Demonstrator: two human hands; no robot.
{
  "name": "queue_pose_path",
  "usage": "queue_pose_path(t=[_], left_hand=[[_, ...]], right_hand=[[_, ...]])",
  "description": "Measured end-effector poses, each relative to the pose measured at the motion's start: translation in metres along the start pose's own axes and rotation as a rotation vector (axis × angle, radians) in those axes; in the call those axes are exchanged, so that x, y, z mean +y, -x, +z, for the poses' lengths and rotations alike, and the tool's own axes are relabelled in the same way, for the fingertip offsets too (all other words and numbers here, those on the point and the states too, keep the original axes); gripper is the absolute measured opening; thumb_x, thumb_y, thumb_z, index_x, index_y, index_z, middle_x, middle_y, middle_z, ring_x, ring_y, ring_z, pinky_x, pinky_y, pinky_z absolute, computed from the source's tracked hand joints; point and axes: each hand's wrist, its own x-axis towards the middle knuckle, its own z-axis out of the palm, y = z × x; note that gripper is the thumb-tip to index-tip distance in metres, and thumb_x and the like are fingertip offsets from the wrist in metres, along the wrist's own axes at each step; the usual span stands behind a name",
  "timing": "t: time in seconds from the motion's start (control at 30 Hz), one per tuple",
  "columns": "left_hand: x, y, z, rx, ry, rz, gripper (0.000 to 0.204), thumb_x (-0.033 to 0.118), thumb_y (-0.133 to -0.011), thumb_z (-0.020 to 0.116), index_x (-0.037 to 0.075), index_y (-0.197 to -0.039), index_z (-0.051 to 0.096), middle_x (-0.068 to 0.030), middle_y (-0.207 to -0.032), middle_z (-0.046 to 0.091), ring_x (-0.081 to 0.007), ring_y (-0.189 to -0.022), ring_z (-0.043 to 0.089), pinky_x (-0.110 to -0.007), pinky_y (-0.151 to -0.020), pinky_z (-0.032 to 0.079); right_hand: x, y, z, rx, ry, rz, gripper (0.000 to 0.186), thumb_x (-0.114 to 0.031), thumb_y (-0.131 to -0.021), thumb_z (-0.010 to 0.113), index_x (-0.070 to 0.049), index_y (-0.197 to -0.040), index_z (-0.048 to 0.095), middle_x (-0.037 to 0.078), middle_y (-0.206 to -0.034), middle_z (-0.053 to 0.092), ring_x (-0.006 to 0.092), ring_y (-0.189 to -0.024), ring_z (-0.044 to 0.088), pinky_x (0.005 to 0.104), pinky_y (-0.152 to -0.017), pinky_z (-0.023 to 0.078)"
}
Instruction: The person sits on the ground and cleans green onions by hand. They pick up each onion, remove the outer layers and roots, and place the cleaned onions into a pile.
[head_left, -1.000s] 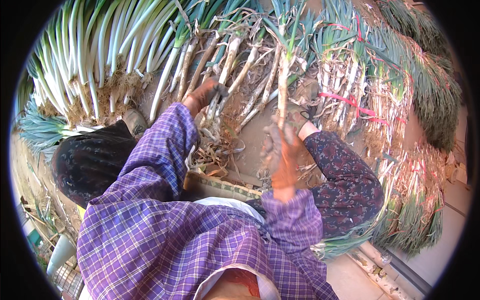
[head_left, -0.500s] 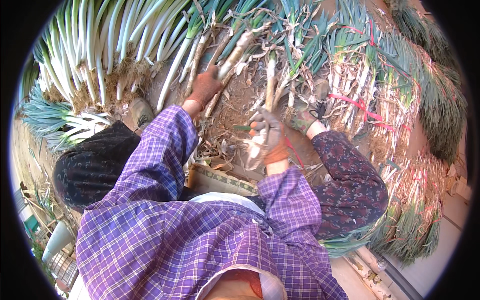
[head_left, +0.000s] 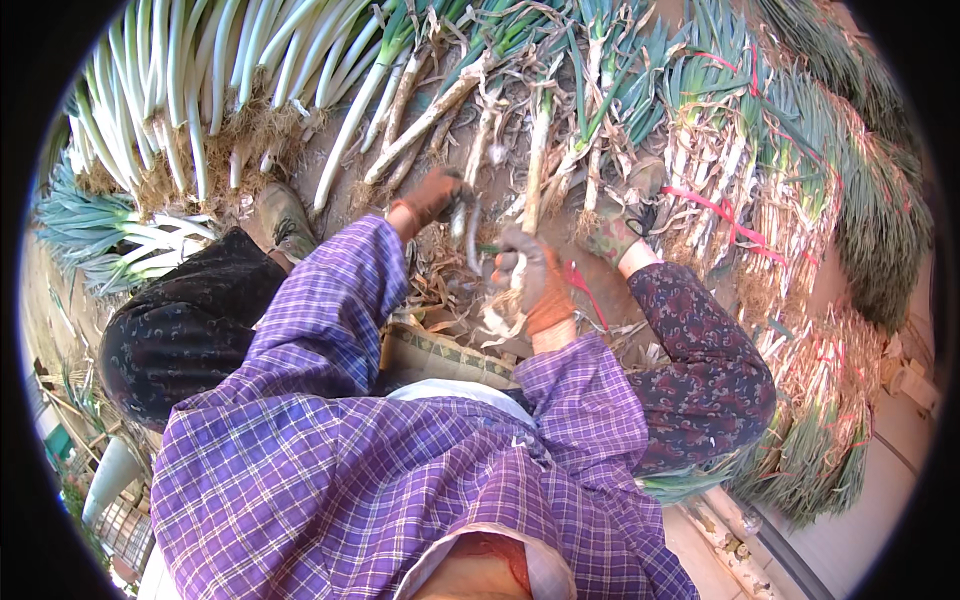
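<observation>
My left hand (head_left: pixel 437 195), in a brown-orange glove, has its fingers curled at the lower end of a pale leek (head_left: pixel 482 135) lying on the ground. A pale, blurred strip hangs beside those fingers. Closed in a fist, my right hand (head_left: pixel 540 280) wears a grey and orange glove. Whitish dry leek skin (head_left: pixel 502 322) sticks out below the fist. Just beyond it is the root end of another leek (head_left: pixel 537 150); whether the hand touches it I cannot tell. A thicker brown-skinned leek (head_left: pixel 430 125) lies slantwise beyond my left hand.
Clean white leeks (head_left: pixel 190 90) with roots are heaped at the far left, with a smaller pile (head_left: pixel 150 245) nearer. Bundles tied with red ribbon (head_left: pixel 720 210) line the right. Dry scraps (head_left: pixel 440 285) litter the soil between my shoes, by a patterned cloth edge (head_left: pixel 445 357).
My left hand has left the thicker leek, moving right and nearer to me, onto another stalk. The thicker leek now lies slanted on the ground. My right hand stays nearly in place.
</observation>
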Motion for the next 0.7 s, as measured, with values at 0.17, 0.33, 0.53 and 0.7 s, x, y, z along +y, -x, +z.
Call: queue_pose_path(t=[0.17, 0.33, 0.53, 0.7], left_hand=[[0.024, 0.015, 0.010, -0.292, 0.372, 0.284, 0.023, 0.019, -0.081, 0.061, 0.002, -0.097, 0.061, -0.0049, -0.070, 0.056, -0.0113, -0.055, 0.051, -0.026, -0.050, 0.043], [0.071, 0.049, 0.028, -0.439, 0.628, 0.204, 0.027, 0.022, -0.078, 0.066, 0.001, -0.092, 0.058, -0.0027, -0.067, 0.056, -0.0112, -0.057, 0.052, -0.024, -0.052, 0.041], [0.084, 0.066, 0.043, -0.445, 0.330, 0.217, 0.032, 0.023, -0.072, 0.072, 0.000, -0.092, 0.062, -0.0001, -0.065, 0.056, -0.0073, -0.053, 0.051, -0.021, -0.047, 0.038], [0.096, 0.080, 0.083, -0.294, -0.367, -0.103, 0.026, 0.020, -0.079, 0.069, 0.000, -0.095, 0.069, -0.0031, -0.067, 0.064, -0.0081, -0.049, 0.055, -0.023, -0.042, 0.044]], right_hand=[[-0.035, 0.015, -0.019, 0.050, -0.028, 0.022, 0.025, -0.026, -0.085, 0.065, -0.004, -0.090, 0.057, 0.002, -0.064, 0.051, 0.0112, -0.051, 0.049, 0.0244, -0.042, 0.041], [-0.035, 0.030, -0.018, -0.028, -0.088, 0.059, 0.026, -0.028, -0.085, 0.064, -0.003, -0.086, 0.058, 0.003, -0.062, 0.054, 0.0133, -0.049, 0.051, 0.0265, -0.042, 0.043], [-0.009, 0.014, -0.016, -0.114, -0.268, -0.049, 0.024, -0.021, -0.086, 0.057, 0.001, -0.096, 0.061, 0.009, -0.077, 0.064, 0.0211, -0.062, 0.063, 0.0312, -0.060, 0.055], [0.038, -0.025, -0.056, -0.205, -0.304, 0.034, 0.026, -0.020, -0.082, 0.059, -0.001, -0.098, 0.065, 0.008, -0.090, 0.065, 0.0202, -0.077, 0.061, 0.0322, -0.075, 0.052]])
